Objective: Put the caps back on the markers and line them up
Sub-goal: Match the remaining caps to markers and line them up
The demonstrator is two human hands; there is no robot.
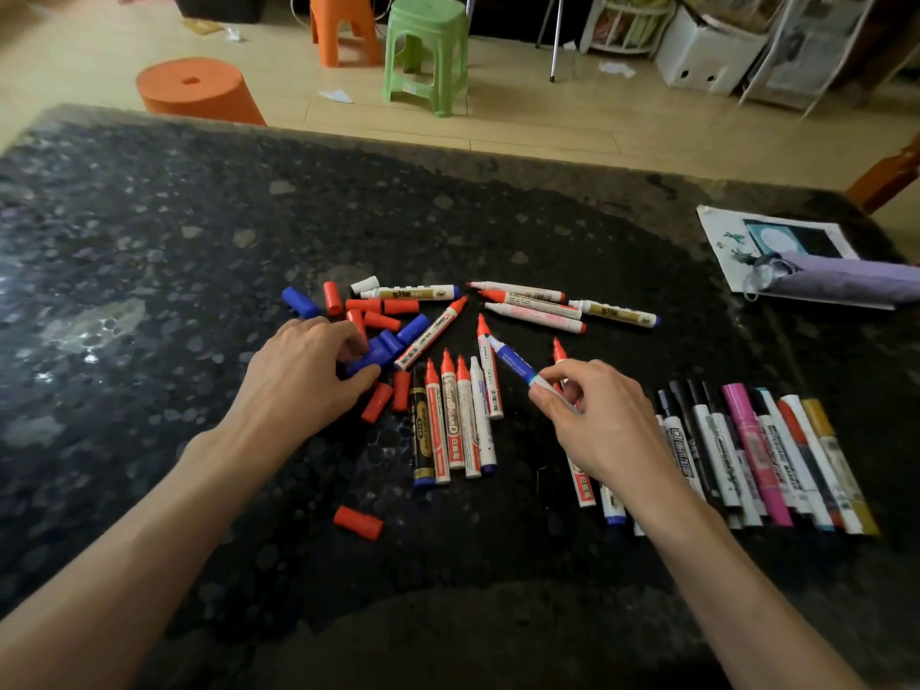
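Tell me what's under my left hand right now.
The left hand grips a blue cap from the cap pile; its end shows between thumb and fingers. Anything beneath the palm is covered.

Reaches forward with 2 bare forearms, converging from the lower corners. Holds the left hand palm down, fingers and thumb curled round a short blue plastic cap. Pinches a slim white-and-blue plastic marker between thumb and fingertips of the right hand, knuckles up, wrist straight.
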